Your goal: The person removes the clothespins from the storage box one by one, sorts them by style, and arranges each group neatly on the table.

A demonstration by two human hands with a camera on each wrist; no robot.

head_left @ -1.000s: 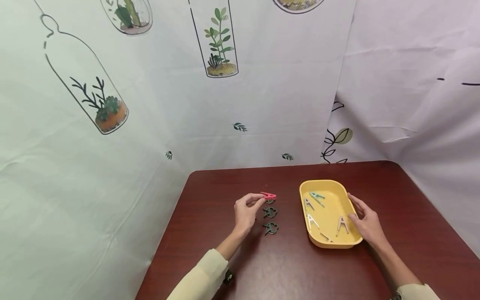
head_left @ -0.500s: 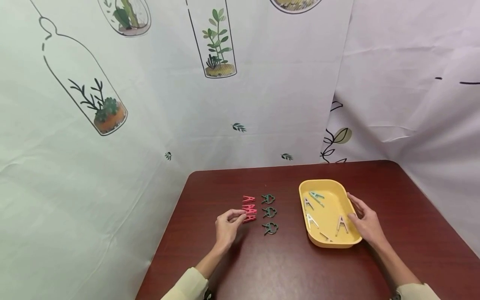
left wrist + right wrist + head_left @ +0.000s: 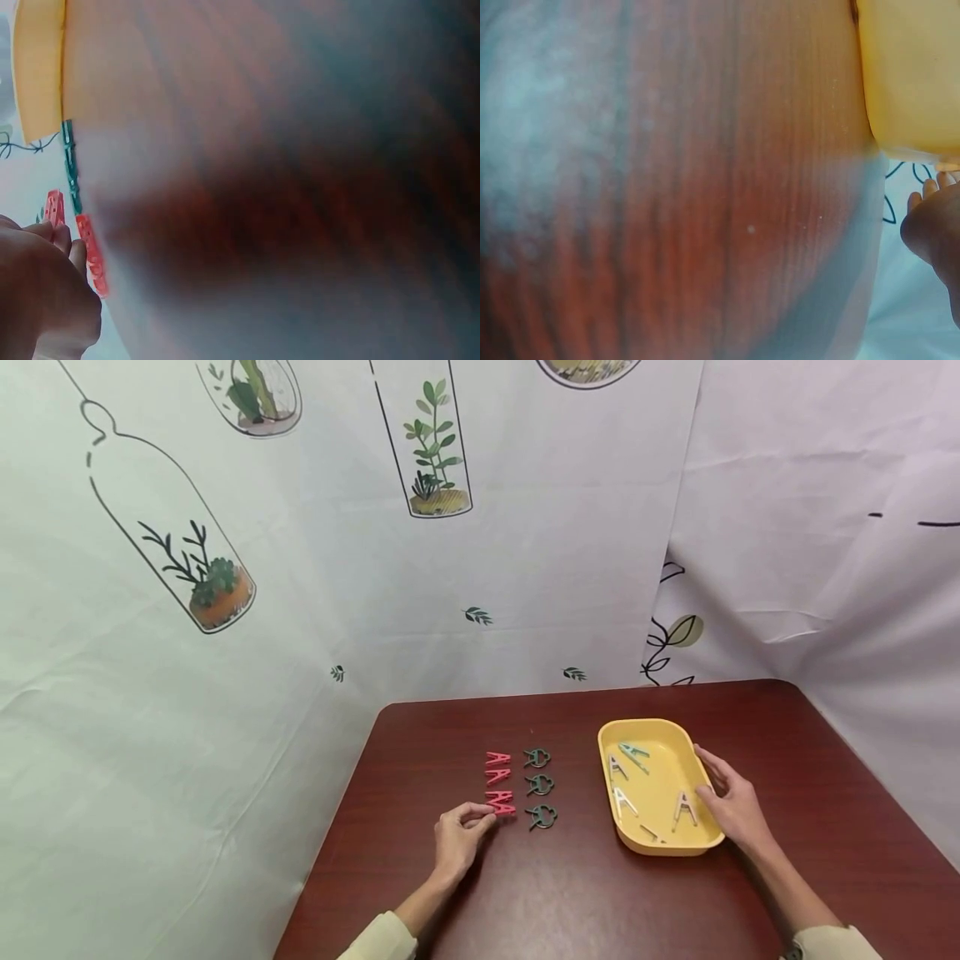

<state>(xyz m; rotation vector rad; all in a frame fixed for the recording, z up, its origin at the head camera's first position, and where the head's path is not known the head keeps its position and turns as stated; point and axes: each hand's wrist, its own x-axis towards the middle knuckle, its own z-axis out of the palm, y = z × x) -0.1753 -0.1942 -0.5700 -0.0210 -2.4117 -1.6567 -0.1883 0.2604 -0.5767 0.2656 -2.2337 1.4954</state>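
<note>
My left hand (image 3: 459,839) pinches a red clothespin (image 3: 502,810) between thumb and fingers, at the near end of a column of red clothespins (image 3: 498,774). In the left wrist view the held red clothespin (image 3: 54,208) stands above the row of red ones (image 3: 91,255). Just to the right, three dark green ring-shaped clips (image 3: 539,785) form a second column. My right hand (image 3: 735,806) grips the right rim of a yellow tray (image 3: 667,849), thumb over the inside. Several pale clothespins (image 3: 684,810) and a mint green one (image 3: 634,756) lie in the tray.
The dark red-brown table (image 3: 570,893) has rounded far corners. Behind it hangs a pale cloth (image 3: 570,568) printed with plants in jars. The yellow tray (image 3: 915,82) also shows at the right of the right wrist view.
My left hand carried a red clothespin from above the green clips leftward to the red column, then toward the near end of it. The right hand and tray stay in place.
</note>
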